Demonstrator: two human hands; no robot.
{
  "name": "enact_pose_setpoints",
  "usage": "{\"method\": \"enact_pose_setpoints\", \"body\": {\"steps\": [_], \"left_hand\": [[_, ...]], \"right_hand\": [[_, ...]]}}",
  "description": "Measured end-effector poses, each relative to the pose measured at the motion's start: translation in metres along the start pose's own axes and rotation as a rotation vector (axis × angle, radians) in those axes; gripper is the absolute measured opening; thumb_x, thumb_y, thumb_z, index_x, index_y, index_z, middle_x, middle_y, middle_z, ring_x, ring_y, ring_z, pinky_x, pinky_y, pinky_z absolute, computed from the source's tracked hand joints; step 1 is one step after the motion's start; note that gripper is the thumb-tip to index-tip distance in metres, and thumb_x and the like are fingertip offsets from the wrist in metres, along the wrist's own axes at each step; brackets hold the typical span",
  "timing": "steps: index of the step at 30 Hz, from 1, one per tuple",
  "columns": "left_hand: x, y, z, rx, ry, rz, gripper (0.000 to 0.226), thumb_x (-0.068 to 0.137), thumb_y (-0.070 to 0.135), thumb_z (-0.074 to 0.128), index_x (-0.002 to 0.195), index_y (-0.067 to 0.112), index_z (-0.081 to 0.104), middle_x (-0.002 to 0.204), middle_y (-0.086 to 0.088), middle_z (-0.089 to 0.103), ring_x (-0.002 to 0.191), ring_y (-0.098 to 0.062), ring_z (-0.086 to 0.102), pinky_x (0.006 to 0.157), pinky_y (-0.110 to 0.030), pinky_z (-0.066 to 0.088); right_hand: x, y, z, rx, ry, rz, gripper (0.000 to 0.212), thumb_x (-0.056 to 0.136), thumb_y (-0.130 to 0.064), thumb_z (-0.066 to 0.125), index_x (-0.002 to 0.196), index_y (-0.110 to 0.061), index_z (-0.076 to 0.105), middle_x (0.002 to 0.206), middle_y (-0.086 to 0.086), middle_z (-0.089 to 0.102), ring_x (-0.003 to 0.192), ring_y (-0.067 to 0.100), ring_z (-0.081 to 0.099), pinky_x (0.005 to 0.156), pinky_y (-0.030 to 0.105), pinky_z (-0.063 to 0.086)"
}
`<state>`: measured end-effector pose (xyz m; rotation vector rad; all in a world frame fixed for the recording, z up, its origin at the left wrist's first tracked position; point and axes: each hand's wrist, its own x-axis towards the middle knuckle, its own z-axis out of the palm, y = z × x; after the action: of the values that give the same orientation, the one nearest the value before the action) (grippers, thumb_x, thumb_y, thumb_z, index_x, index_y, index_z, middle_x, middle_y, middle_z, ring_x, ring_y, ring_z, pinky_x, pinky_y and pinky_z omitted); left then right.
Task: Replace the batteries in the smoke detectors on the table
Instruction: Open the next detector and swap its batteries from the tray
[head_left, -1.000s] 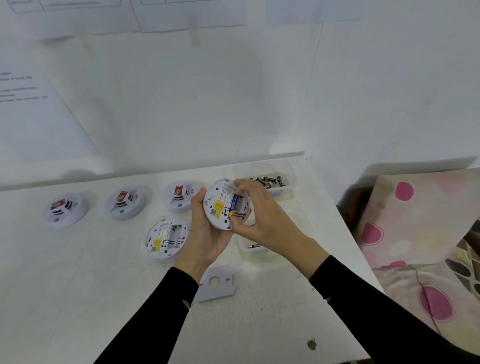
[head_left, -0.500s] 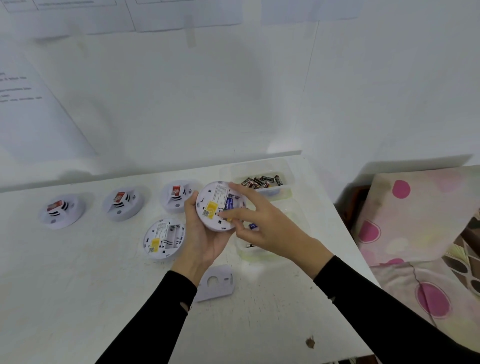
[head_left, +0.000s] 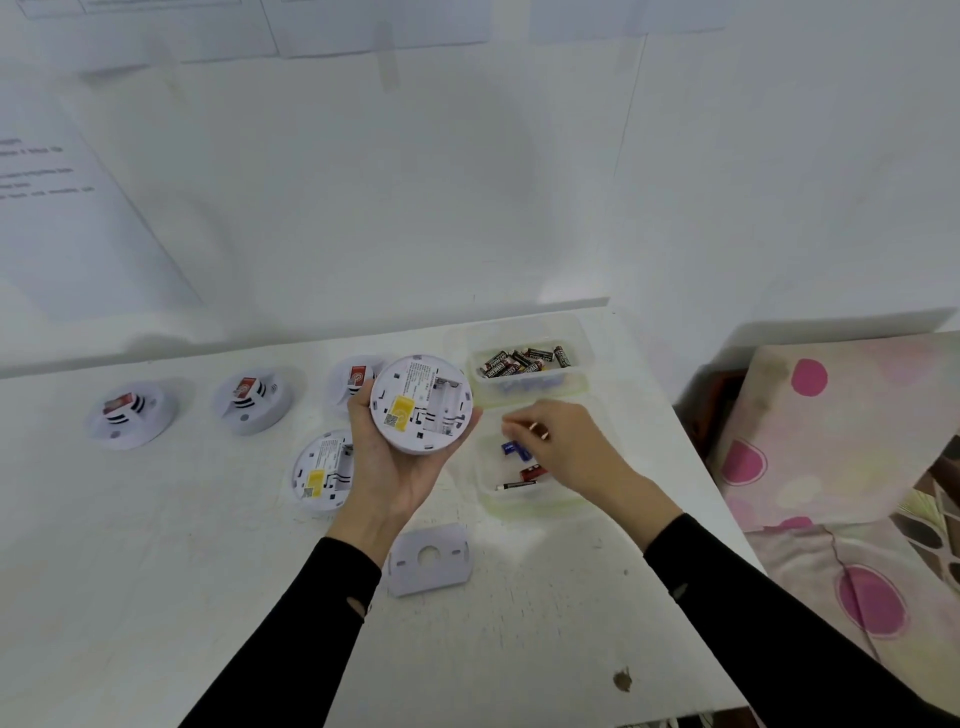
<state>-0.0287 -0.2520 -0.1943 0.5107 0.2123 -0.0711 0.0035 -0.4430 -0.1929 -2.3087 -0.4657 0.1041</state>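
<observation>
My left hand holds a white smoke detector back side up above the table; its battery bay shows no batteries. My right hand hovers over the near clear container, fingers loose and pointing left, with nothing gripped. Just under the fingertips, blue batteries are in the container, beside a red one. The far clear container holds several black batteries. A second detector lies back up on the table. A loose cover plate lies near my left wrist.
Three more detectors stand along the back of the white table: left, middle, and one partly behind my left hand. A wall rises close behind. Off the table's right edge lies pink-spotted bedding.
My right hand pulled the blue batteries out of the held detector and moved right over the near container, where they now lie. My left hand kept the detector in place.
</observation>
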Motion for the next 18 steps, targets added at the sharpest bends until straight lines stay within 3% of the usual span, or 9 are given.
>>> {"method": "enact_pose_setpoints", "body": {"steps": [3, 5, 7, 9, 10, 13, 18], "left_hand": [[-0.001, 0.002, -0.001, 0.0, -0.006, -0.007, 0.064, 0.094, 0.054, 0.047, 0.14, 0.011, 0.049, 0.142, -0.022, 0.051, 0.135, -0.043, 0.044, 0.095, -0.06, 0.048], [-0.002, 0.003, -0.004, -0.002, -0.013, -0.01, 0.078, 0.087, 0.062, 0.054, 0.145, 0.01, 0.045, 0.144, -0.023, 0.049, 0.133, -0.045, 0.046, 0.095, -0.061, 0.049], [-0.005, 0.007, -0.007, 0.007, -0.019, -0.008, 0.091, 0.076, 0.066, 0.065, 0.146, 0.011, 0.044, 0.143, -0.025, 0.05, 0.13, -0.046, 0.049, 0.096, -0.062, 0.048], [-0.01, 0.012, -0.011, 0.043, -0.016, 0.013, 0.102, 0.065, 0.061, 0.079, 0.146, 0.01, 0.043, 0.143, -0.025, 0.05, 0.129, -0.046, 0.05, 0.097, -0.062, 0.048], [-0.013, 0.015, -0.013, 0.048, -0.014, 0.025, 0.104, 0.062, 0.057, 0.083, 0.146, 0.009, 0.043, 0.142, -0.025, 0.051, 0.128, -0.046, 0.051, 0.097, -0.062, 0.048], [-0.024, 0.023, -0.02, 0.017, 0.011, 0.066, 0.098, 0.062, 0.049, 0.084, 0.142, 0.006, 0.047, 0.138, -0.027, 0.054, 0.126, -0.047, 0.053, 0.096, -0.062, 0.049], [-0.051, 0.049, -0.045, 0.063, 0.162, 0.191, 0.058, 0.094, 0.047, 0.047, 0.137, 0.01, 0.054, 0.134, -0.02, 0.06, 0.122, -0.038, 0.059, 0.095, -0.055, 0.052]], "right_hand": [[0.003, 0.004, 0.011, -0.18, -0.155, 0.003, 0.028, 0.094, -0.028, 0.058, 0.095, -0.003, 0.072, 0.091, 0.013, 0.069, 0.086, 0.023, 0.061, 0.08, 0.033, 0.048], [0.005, 0.004, 0.016, -0.288, -0.22, 0.046, 0.029, 0.093, -0.035, 0.059, 0.097, -0.01, 0.073, 0.096, 0.007, 0.066, 0.092, 0.022, 0.061, 0.08, 0.038, 0.051], [0.002, 0.002, 0.021, -0.327, -0.121, -0.001, 0.028, 0.094, -0.037, 0.057, 0.1, -0.016, 0.073, 0.099, 0.0, 0.064, 0.093, 0.019, 0.061, 0.076, 0.031, 0.05], [-0.011, -0.007, 0.029, -0.224, 0.1, -0.24, 0.025, 0.094, -0.032, 0.055, 0.101, -0.017, 0.073, 0.094, -0.002, 0.064, 0.086, 0.017, 0.062, 0.07, 0.027, 0.047], [-0.021, -0.013, 0.035, -0.174, 0.126, -0.384, 0.024, 0.094, -0.03, 0.053, 0.097, -0.015, 0.073, 0.09, -0.001, 0.064, 0.082, 0.018, 0.061, 0.068, 0.027, 0.047], [-0.053, -0.016, 0.067, -0.197, -0.075, -0.69, 0.02, 0.093, -0.022, 0.055, 0.094, -0.012, 0.072, 0.093, 0.003, 0.066, 0.079, 0.021, 0.06, 0.069, 0.028, 0.047], [-0.073, 0.004, 0.107, -0.216, -0.172, -0.717, 0.016, 0.086, -0.021, 0.059, 0.094, -0.017, 0.073, 0.111, 0.0, 0.068, 0.096, 0.019, 0.065, 0.082, 0.031, 0.053]]}}
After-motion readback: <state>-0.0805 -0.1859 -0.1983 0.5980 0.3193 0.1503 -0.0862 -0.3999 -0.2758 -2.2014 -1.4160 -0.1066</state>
